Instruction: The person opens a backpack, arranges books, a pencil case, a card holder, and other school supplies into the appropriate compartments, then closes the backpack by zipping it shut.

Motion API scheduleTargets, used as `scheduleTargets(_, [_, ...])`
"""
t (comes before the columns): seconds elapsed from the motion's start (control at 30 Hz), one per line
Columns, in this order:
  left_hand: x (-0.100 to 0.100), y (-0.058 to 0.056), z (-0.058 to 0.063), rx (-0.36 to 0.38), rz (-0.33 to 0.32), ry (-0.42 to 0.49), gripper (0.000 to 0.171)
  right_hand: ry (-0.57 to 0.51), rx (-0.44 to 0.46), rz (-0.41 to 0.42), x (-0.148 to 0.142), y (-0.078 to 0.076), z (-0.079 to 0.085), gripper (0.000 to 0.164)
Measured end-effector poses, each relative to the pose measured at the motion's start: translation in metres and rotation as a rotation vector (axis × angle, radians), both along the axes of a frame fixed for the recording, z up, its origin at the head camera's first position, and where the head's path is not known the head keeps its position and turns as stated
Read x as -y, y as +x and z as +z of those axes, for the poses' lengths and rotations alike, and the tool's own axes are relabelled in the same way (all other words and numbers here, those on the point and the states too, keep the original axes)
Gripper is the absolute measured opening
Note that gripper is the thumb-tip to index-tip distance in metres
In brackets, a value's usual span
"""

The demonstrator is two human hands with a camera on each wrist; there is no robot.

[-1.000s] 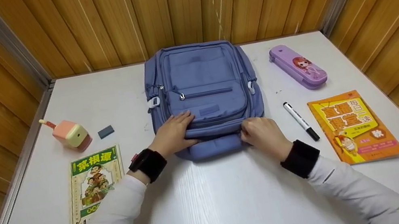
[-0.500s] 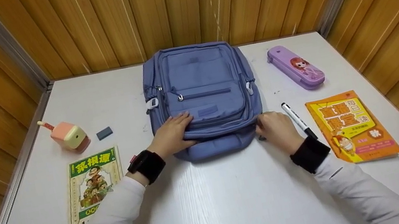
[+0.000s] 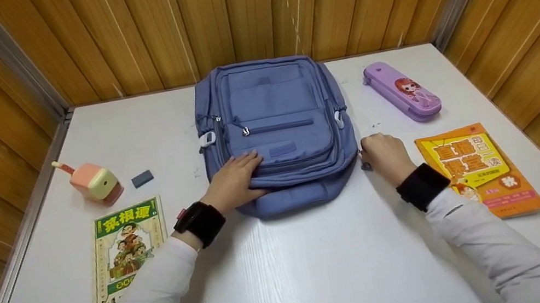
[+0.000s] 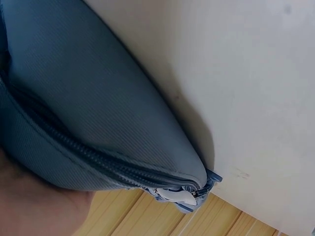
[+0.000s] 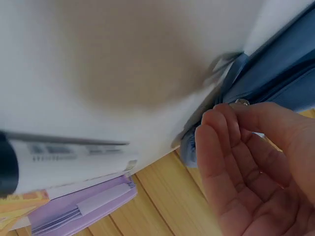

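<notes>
With the backpack [image 3: 269, 97] lying front-up on the table [image 3: 293, 280], I would have the left hand [image 3: 233, 181], fingers extended, press it steady while the right hand [image 3: 387, 156], pinching the zipper slider [image 5: 242, 102], draws evenly.

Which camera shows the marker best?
The right wrist view: the marker is big and close there, though the picture's left edge cuts off its black end. The head view doesn't show it; the right hand probably hides it. The left wrist view doesn't show it either.
</notes>
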State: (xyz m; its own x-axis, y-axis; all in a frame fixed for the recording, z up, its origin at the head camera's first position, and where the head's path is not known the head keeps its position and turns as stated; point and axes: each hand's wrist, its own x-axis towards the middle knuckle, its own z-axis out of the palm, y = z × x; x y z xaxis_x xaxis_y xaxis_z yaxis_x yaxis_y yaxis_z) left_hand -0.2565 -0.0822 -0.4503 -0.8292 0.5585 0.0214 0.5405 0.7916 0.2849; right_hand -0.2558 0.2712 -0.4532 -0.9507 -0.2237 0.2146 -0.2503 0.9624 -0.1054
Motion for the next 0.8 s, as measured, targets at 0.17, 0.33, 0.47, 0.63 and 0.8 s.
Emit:
scheduleTargets(0.17, [0.0,-0.001,0.0,0.007,-0.003,-0.01,0.082,0.044,-0.004,-0.005,-0.003,-0.016,-0.001,0.01])
scheduleTargets(0.33, [0.0,-0.002,0.0,0.025,0.006,-0.022,0.083,0.066,0.006,-0.007,-0.006,-0.033,-0.003,0.011])
scheduleTargets(0.47, [0.001,-0.001,-0.001,0.029,0.013,-0.018,0.083,0.045,0.01,0.005,-0.008,-0.047,-0.005,0.013])
scheduleTargets(0.63, [0.002,-0.002,-0.002,0.019,0.011,-0.012,0.081,-0.005,0.015,0.023,-0.012,-0.066,-0.006,0.017])
scheduleTargets(0.8, [0.001,-0.002,-0.002,0.022,0.008,-0.01,0.082,-0.081,0.048,0.018,-0.016,-0.084,-0.002,0.016])
